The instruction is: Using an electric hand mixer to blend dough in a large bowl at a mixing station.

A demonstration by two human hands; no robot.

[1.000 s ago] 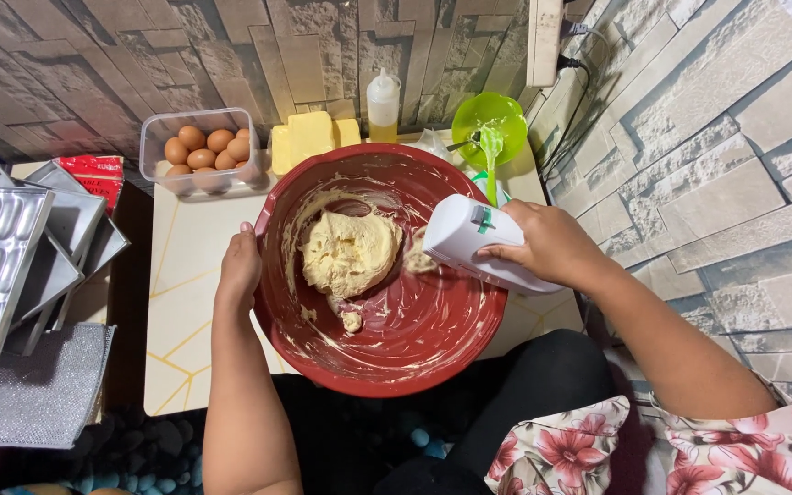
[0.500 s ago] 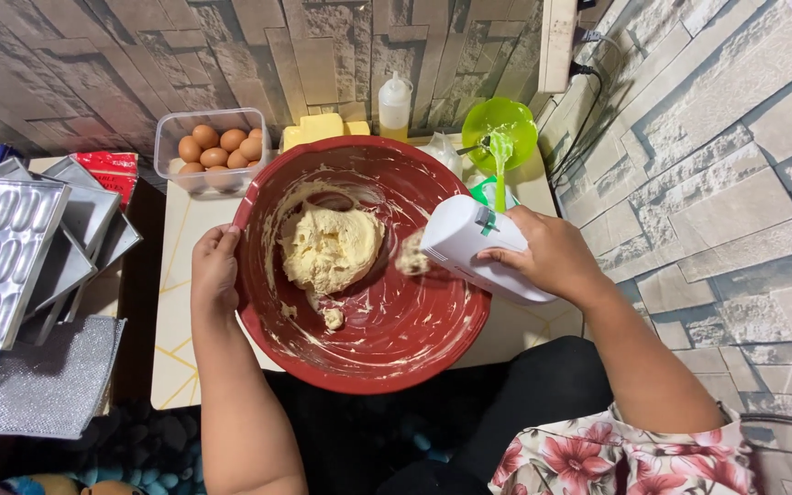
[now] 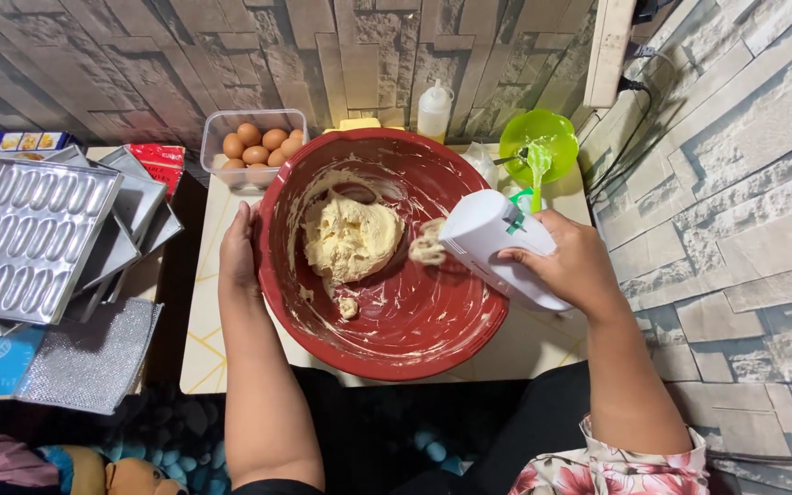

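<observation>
- Head view: a clear tub of brown eggs (image 3: pixel 257 147) stood at the far edge of the small table (image 3: pixel 203 348), with a squeeze bottle (image 3: pixel 434 112) and a green bowl (image 3: pixel 537 136) holding a green spatula (image 3: pixel 537 163) to its right.
- Left of the table, a stack of metal moulded trays (image 3: pixel 34 234) lay over a grey mat (image 3: pixel 89 353); a red packet (image 3: pixel 156 161) and a blue box (image 3: pixel 11 141) sat beyond them.
- The red mixing bowl (image 3: pixel 414 339) sat mid-table, smeared inside, with a pale yellow dough lump (image 3: pixel 352 238) at its far-left wall.
- The left hand (image 3: pixel 238 252) gripped the bowl's left rim.
- The right hand (image 3: pixel 572 261) was closed round the white hand mixer (image 3: pixel 492 240), its dough-caked beaters (image 3: pixel 428 244) just right of the lump.
</observation>
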